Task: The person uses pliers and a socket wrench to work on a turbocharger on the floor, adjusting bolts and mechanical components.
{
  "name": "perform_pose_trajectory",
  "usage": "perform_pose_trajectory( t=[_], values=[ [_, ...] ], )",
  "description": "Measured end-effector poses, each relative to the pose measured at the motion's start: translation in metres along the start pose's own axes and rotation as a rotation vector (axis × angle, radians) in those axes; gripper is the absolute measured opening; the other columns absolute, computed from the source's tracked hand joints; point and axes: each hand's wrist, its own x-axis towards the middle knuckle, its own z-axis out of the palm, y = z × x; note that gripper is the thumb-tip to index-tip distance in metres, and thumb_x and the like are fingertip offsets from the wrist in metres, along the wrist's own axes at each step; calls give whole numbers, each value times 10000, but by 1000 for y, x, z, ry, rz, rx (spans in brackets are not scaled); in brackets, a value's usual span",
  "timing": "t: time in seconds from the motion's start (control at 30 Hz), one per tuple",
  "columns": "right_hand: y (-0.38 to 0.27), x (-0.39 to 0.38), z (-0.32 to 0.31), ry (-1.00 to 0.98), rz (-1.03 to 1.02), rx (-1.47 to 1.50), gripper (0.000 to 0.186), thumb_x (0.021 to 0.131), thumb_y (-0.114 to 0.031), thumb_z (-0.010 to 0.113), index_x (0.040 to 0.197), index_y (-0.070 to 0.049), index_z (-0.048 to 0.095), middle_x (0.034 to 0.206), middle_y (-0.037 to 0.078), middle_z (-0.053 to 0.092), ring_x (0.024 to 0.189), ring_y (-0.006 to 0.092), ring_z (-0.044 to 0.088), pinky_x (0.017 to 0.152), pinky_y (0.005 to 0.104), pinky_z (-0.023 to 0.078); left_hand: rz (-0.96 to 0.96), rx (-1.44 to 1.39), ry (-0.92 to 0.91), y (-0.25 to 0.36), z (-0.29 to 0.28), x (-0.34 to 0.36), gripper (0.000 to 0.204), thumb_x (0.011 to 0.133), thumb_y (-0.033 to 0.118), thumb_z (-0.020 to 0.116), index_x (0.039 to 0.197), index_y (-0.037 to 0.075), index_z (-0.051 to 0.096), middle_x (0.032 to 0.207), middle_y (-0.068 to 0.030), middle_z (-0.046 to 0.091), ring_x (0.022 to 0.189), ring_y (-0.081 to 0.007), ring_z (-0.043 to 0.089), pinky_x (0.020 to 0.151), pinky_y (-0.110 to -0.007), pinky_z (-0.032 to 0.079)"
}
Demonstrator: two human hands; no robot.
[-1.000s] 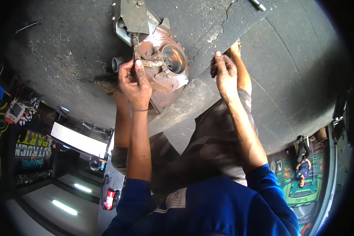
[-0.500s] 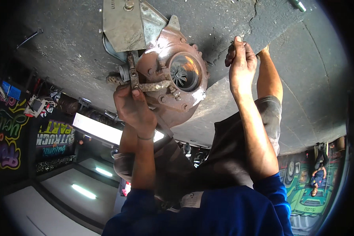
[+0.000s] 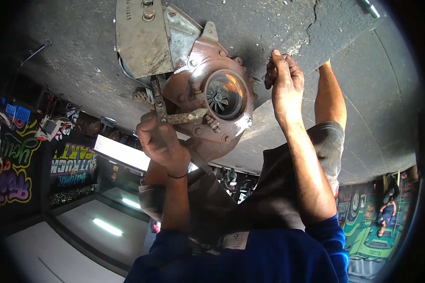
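A rusty turbine housing (image 3: pixel 203 61) lies on the floor, its round opening showing a bladed wheel (image 3: pixel 217 96). A grey metal bracket (image 3: pixel 141 42) is attached at its upper left. From it runs a dark metal linkage (image 3: pixel 158 99) joined to a corroded lever (image 3: pixel 186 117). My left hand (image 3: pixel 163 144) is closed at the lower end of the linkage, its fingertips partly in shadow. My right hand (image 3: pixel 285 87) is raised to the right of the housing with fingers curled together; whatever they may hold is hidden.
My legs (image 3: pixel 328 94) surround the housing. A metal tool (image 3: pixel 370 9) lies on the floor (image 3: pixel 288 23) at upper right, another (image 3: pixel 35 52) at left. A blue crate (image 3: pixel 18 112) and assorted parts sit beyond. A person (image 3: pixel 387 212) is in the far right background.
Over the last second the housing has shifted rightward and down in the view. My left hand sits lower in the picture; my right hand has moved right and slightly up, fingers still curled.
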Motion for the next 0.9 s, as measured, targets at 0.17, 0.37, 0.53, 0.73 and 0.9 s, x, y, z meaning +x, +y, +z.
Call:
perform_pose_trajectory(
  t=[0.17, 0.37, 0.53, 0.73, 0.9],
  values=[
    [-4, -4, 2, -41, 13, -141, 355, 1047, -359, 642, 836, -75, 638, 684, -40, 513, 598, 59, 452, 556, 245, 379, -61, 27, -43, -14, -14, -6, 365, 1039, 343, 657, 1070, -7, 557, 944, -54, 582, 851, -98, 524, 781, -251, 419],
    [-7, -5, -7, -101, 43, -128, 343, 1050, -368, 639, 861, -83, 659, 699, -54, 523, 603, 51, 441, 559, 239, 362, 16, 13, -67, -6, -13, -1, 317, 1041, 274, 653, 1074, -35, 586, 972, -70, 614, 876, -101, 539, 782, -244, 428],
    [-5, -14, 1, -226, -10, -217, 376, 1063, -396, 609, 875, -73, 655, 714, -43, 539, 655, 61, 466, 616, 245, 375, 4, -37, -32, -6, -6, -1, 280, 1032, 223, 669, 1086, -43, 601, 1031, -77, 627, 922, -102, 545, 812, -262, 441],
    [0, -20, -1, -241, -19, -259, 421, 1069, -442, 580, 926, -55, 667, 759, -27, 585, 708, 55, 484, 643, 245, 412, -5, -119, -98, -14, -16, 5, 244, 1012, 157, 687, 1142, -37, 615, 1075, -71, 628, 942, -111, 560, 849, -259, 449],
    [19, -13, -1, -171, 5, -131, 423, 1061, -450, 590, 902, -64, 656, 730, -35, 582, 634, 45, 498, 565, 223, 393, 110, -286, 50, 6, -3, 39, 483, 1106, 400, 397, 1304, -16, 539, 1248, -139, 607, 1165, -204, 568, 992, -353, 441]
  ],
)
